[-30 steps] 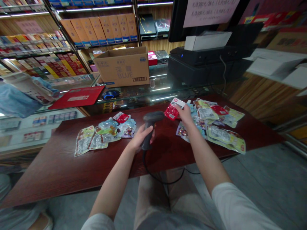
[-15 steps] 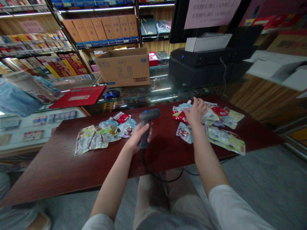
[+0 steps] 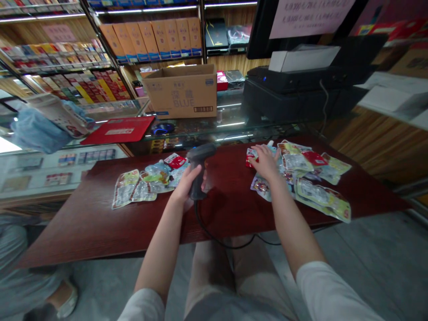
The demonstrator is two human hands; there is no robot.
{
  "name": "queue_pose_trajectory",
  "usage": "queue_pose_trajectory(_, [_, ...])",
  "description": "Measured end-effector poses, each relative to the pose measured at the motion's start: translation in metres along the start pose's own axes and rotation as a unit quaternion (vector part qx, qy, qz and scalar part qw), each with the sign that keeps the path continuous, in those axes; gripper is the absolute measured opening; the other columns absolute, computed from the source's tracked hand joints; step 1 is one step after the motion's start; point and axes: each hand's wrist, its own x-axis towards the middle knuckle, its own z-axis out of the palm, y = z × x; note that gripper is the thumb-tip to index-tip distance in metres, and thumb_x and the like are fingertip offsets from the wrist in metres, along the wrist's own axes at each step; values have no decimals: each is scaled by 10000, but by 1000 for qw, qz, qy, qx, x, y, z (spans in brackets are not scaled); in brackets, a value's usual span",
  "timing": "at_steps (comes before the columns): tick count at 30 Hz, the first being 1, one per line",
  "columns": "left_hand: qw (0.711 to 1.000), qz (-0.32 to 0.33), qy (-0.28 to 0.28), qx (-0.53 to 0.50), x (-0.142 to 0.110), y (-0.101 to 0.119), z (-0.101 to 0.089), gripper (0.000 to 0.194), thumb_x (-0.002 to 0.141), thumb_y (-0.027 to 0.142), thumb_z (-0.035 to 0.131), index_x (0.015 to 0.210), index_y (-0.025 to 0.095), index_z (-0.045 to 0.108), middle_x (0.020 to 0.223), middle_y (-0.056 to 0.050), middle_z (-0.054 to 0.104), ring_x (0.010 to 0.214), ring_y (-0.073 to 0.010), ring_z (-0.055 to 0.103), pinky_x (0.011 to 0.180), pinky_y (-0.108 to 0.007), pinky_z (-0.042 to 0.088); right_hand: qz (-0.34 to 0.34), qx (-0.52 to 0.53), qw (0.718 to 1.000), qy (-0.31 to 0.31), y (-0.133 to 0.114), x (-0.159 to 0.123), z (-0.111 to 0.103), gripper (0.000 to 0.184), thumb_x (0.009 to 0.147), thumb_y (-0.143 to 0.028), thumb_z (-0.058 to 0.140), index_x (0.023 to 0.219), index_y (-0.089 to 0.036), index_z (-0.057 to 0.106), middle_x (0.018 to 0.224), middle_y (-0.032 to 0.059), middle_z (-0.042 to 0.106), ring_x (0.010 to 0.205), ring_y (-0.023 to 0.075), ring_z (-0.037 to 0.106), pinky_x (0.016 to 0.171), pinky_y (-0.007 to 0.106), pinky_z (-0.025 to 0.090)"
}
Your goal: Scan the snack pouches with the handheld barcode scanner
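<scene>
My left hand [image 3: 187, 183] is wrapped around the handle of a dark barcode scanner [image 3: 198, 174], held above the table with its head tilted to the right. A black cord runs down from the handle. My right hand [image 3: 266, 164] is at the right-hand group of pouches, its fingers closed over a small red packet [image 3: 250, 157] that they partly cover. Under and beside this hand lie a purple-and-blue pouch [image 3: 261, 186] and several clear-and-green snack pouches [image 3: 323, 198]. Left of the scanner lie more pouches [image 3: 127, 189] and a red-and-white packet [image 3: 174, 161].
The dark red wooden table [image 3: 83, 223] meets a glass counter holding a cardboard box [image 3: 180, 93], a blue-lit mouse [image 3: 163, 129] and a red mat [image 3: 117, 130]. A monitor [image 3: 262, 31] stands behind at right. Another person's foot [image 3: 68, 301] shows at lower left.
The scanner has moved slightly left and its head has tilted. My right hand has closed further over the red packet, covering more of it. The whole view has shifted a little.
</scene>
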Motion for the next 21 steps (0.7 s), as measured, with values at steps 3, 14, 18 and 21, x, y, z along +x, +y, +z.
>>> queue_pose_trajectory(3, [1000, -1, 18, 14, -3, 5, -9, 518, 731, 589, 733, 967, 173, 533, 634, 47, 565, 399, -80, 496, 382, -208, 372, -22, 53, 998, 14, -13, 0, 5, 355, 936, -308, 465, 1254, -230, 602, 1305, 128, 638, 1288, 334, 525, 1166, 680, 102])
queue_pose_trajectory(14, [953, 26, 219, 206, -25, 19, -79, 426, 681, 562, 696, 807, 162, 621, 739, -38, 640, 660, -181, 607, 642, -315, 510, -119, 182, 972, -84, -75, -17, 38, 312, 894, -276, 492, 1187, -263, 598, 1129, 66, 725, 1165, 278, 616, 1154, 609, 163])
queue_pose_trajectory(18, [861, 49, 284, 418, -24, 26, -110, 380, 700, 485, 662, 930, 182, 661, 1053, -105, 680, 1183, -354, 564, 1072, -543, 383, -111, 196, 969, -100, -75, -21, 43, 312, 884, -265, 503, 1183, -271, 591, 1103, 54, 733, 1153, 268, 626, 1149, 613, 165])
queue_pose_trajectory(21, [785, 59, 318, 529, -23, 30, -140, 366, 744, 433, 620, 1026, 207, 680, 1355, -112, 592, 1467, -382, 265, 1208, -597, 17, -101, 201, 968, -111, -72, -23, 44, 316, 878, -260, 509, 1184, -273, 586, 1081, 52, 740, 1137, 263, 636, 1141, 620, 174])
